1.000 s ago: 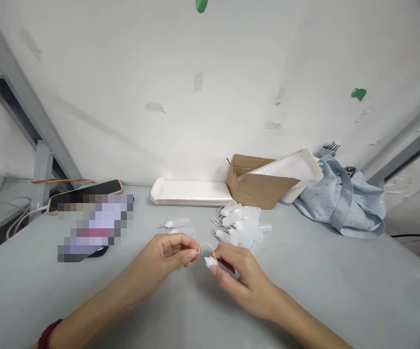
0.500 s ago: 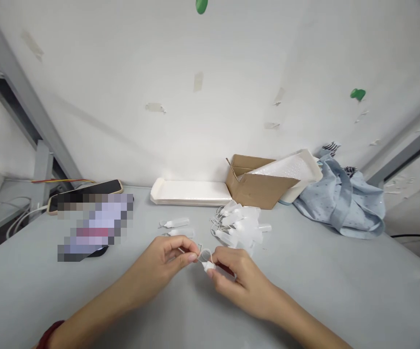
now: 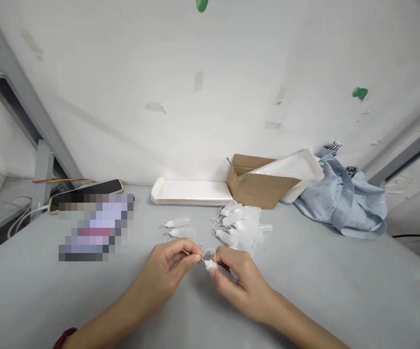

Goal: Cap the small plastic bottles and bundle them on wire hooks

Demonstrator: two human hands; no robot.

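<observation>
Left hand [image 3: 171, 265] is pinching something too fine to tell, right hand [image 3: 241, 280] is snugly gripping bottle [image 3: 213, 266] | bottle is sitting between both, mostly within right hand, long axis running crosswise | cap [image 3: 210, 264] is facing left hand | loop [image 3: 210, 249] is arching above

I count my two hands, left hand [image 3: 166, 269] and right hand [image 3: 248, 286], and one bottle [image 3: 210, 264] held between my fingers. Two more bottles [image 3: 179, 222] lie apart; the pile [image 3: 244, 225] overlaps too much for me to count. I see one box [image 3: 268, 191], one bag [image 3: 342, 201] and at least one phone [image 3: 105, 187].
</observation>
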